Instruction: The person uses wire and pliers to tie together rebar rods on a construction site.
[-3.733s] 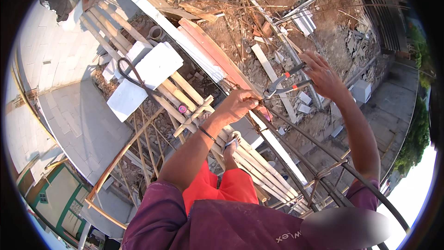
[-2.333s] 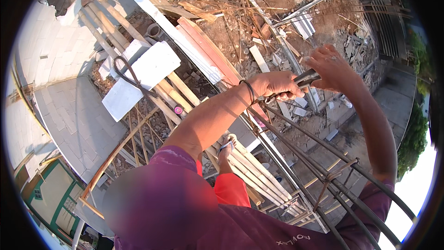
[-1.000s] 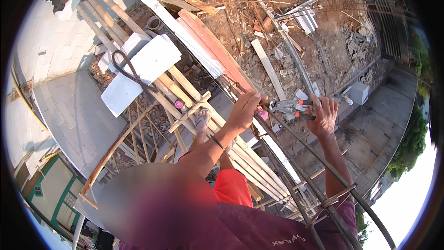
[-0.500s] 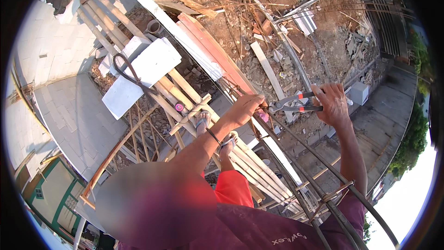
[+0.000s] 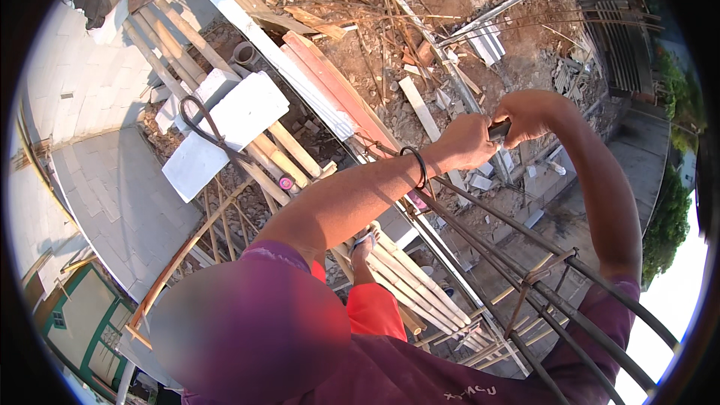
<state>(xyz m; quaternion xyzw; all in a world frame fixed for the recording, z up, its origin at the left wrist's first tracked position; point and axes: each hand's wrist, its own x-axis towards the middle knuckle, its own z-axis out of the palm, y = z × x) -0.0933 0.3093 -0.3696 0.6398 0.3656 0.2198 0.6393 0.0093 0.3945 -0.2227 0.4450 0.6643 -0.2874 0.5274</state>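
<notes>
My left hand point(image 5: 469, 141), a dark band at its wrist, is closed in a fist beyond the steel rebar cage point(image 5: 517, 251). My right hand point(image 5: 529, 115) meets it with the wrist bent inward and its fingers curled. Between the two hands a short dark part of the pincers point(image 5: 499, 131) shows; the rest of the tool is covered by my fingers. What the left fist encloses is hidden. My left forearm passes over the end of the long bars, which stirrups tie together and which run down toward my right shoulder.
Bamboo poles point(image 5: 420, 277) form a scaffold under my feet. White blocks point(image 5: 238, 116) lie on it at left, with a bent dark loop point(image 5: 202, 124) on top. Reddish formwork boards point(image 5: 334, 82) edge a drop to rubble-strewn ground point(image 5: 420, 22). A block wall point(image 5: 112, 202) stands at left.
My left hand has moved right, off the bars, to meet my right hand. The right wrist has turned inward, and the pincers, plainly visible before, are now mostly covered.
</notes>
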